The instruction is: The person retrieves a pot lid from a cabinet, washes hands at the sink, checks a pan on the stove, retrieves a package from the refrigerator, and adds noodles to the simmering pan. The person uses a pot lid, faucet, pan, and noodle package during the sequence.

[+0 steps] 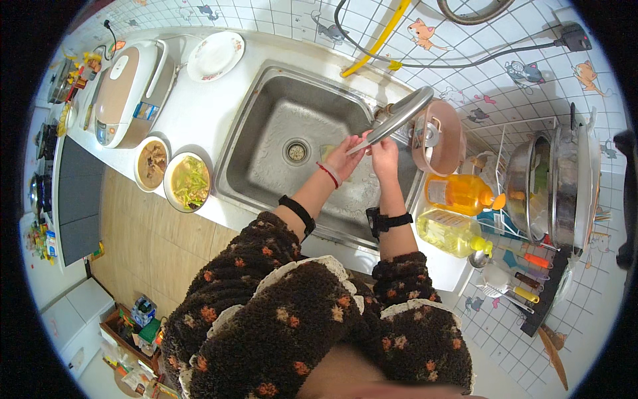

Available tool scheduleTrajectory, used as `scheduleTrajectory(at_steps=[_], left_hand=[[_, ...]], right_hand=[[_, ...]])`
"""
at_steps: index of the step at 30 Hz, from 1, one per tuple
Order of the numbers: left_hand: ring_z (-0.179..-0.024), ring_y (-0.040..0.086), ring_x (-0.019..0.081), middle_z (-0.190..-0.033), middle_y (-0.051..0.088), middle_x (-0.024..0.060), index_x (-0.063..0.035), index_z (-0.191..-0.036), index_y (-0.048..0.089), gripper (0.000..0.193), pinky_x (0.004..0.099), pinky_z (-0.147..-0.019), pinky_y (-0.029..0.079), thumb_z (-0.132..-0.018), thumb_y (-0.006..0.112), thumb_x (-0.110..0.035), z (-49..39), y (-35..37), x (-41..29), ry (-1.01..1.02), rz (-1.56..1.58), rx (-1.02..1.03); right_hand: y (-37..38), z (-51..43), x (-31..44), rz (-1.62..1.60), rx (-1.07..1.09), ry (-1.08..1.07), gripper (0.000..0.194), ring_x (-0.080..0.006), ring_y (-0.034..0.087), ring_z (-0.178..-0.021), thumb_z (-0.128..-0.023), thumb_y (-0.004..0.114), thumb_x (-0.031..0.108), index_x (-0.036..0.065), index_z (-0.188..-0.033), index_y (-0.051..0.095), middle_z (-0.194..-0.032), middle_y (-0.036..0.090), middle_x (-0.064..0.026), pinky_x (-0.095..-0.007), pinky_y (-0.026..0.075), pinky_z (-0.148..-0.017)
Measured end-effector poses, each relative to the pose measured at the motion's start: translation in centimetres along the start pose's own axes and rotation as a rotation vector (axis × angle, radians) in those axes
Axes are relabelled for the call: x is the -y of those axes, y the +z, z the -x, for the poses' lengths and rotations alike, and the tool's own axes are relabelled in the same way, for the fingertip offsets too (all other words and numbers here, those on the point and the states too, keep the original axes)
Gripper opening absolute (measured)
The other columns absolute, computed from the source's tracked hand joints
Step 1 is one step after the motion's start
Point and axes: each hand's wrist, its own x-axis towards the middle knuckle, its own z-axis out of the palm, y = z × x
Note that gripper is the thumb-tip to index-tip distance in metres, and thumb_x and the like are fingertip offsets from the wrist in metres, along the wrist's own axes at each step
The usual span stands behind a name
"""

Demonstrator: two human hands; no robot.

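Note:
Both hands are together over the right part of a stainless steel sink (pixel 259 144), below the curved metal faucet (pixel 404 113). My left hand (pixel 343 158), with a red cord and a pale band at the wrist, is turned palm up. A whitish streak, apparently running water, crosses its fingers from the end of the spout. Close beside it, my right hand (pixel 385 157) has its fingers bent. The spout covers some fingertips, so whether anything small is held is unclear. Under the left hand, a pale yellowish thing (pixel 326 151) lies on the sink floor, partly covered.
Left of the sink are a bowl of green vegetables (pixel 188 180), a bowl of brown food (pixel 152 163), a rice cooker (pixel 124 95) and a white plate (pixel 216 56). A pink basin (pixel 436 137), orange bottle (pixel 456 193), yellow pump bottle (pixel 448 232) and dish rack (pixel 504 132) stand right.

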Motion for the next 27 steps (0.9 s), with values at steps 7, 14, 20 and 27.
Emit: scheduleTrajectory(at_steps=[7, 14, 20, 27], left_hand=[[-0.108, 0.050, 0.0206, -0.114, 0.049, 0.0084, -0.0033, -0.117, 0.046, 0.031, 0.0264, -0.097, 0.046, -0.096, 0.047, -0.025, 1.8, 1.0, -0.6, 0.060, 0.011, -0.047], [-0.118, 0.044, 0.0248, -0.127, 0.044, 0.0094, -0.0006, -0.133, 0.036, 0.052, 0.0352, -0.107, 0.034, -0.098, 0.039, -0.038, 5.2, 4.7, -2.2, -0.005, -0.077, 0.136], [-0.134, 0.029, 0.0276, -0.145, 0.029, 0.0178, -0.0049, -0.144, 0.018, 0.081, 0.0405, -0.110, 0.022, -0.090, 0.028, -0.064, 8.3, 7.1, -4.4, -0.131, -0.565, 0.323], [-0.132, 0.033, 0.0311, -0.142, 0.036, 0.0183, -0.0070, -0.139, 0.035, 0.076, 0.0409, -0.108, 0.027, -0.087, 0.037, -0.062, 6.2, -2.8, -8.9, -0.764, -2.561, 0.062]], right_hand=[[1.0, -3.1, -4.1, -0.138, 0.034, 0.060, 0.027, -0.0103, 0.058, -0.071, -0.091, 0.056, 0.023, -0.001, -0.097, 0.065, -0.084, 0.065, -0.0050, -0.0233, 0.047, -0.062], [2.2, -6.0, -3.7, -0.469, -0.050, 0.148, 0.028, -0.0109, 0.059, -0.078, -0.092, 0.056, 0.020, -0.004, -0.104, 0.062, -0.094, 0.065, -0.0071, -0.0230, 0.048, -0.068], [3.6, -0.6, -3.2, -0.644, 0.228, 0.383, 0.031, -0.0193, 0.061, -0.088, -0.093, 0.050, 0.027, 0.001, -0.105, 0.062, -0.101, 0.064, -0.0079, -0.0314, 0.050, -0.075], [1.4, 6.5, -8.9, 1.289, 0.650, 0.088, 0.030, -0.0298, 0.061, -0.098, -0.079, 0.065, 0.028, 0.010, -0.104, 0.066, -0.106, 0.064, -0.0131, -0.0387, 0.048, -0.084]])
